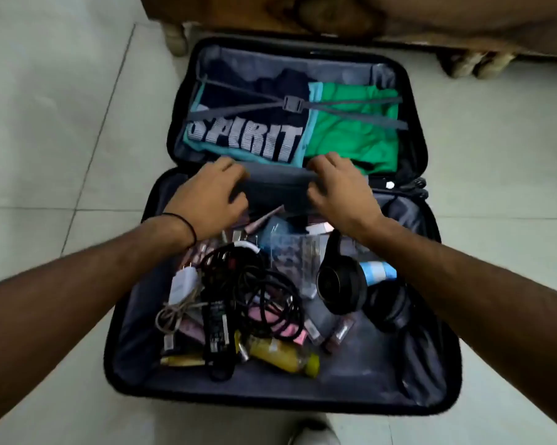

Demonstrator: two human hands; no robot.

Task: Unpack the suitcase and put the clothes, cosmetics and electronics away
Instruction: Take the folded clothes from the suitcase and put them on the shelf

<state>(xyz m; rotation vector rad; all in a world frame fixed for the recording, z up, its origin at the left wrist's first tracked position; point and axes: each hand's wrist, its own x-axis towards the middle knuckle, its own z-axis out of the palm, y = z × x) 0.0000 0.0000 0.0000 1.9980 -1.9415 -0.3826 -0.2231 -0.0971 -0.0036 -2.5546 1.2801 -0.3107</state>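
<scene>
Pale tiles (62, 139) bore the open suitcase (303, 403), seemingly nothing unpacked yet, left hand (210, 194) and right hand (341, 191) both clutching a dark grey fabric piece (277, 184) mid-frame.

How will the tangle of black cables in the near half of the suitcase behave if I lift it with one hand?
Probably floppy: the black cables lie in loose, crossing loops. The black power adapter seems attached, so its weight may pull one side down. Loops lie over a pink item and might drag it along.
</scene>
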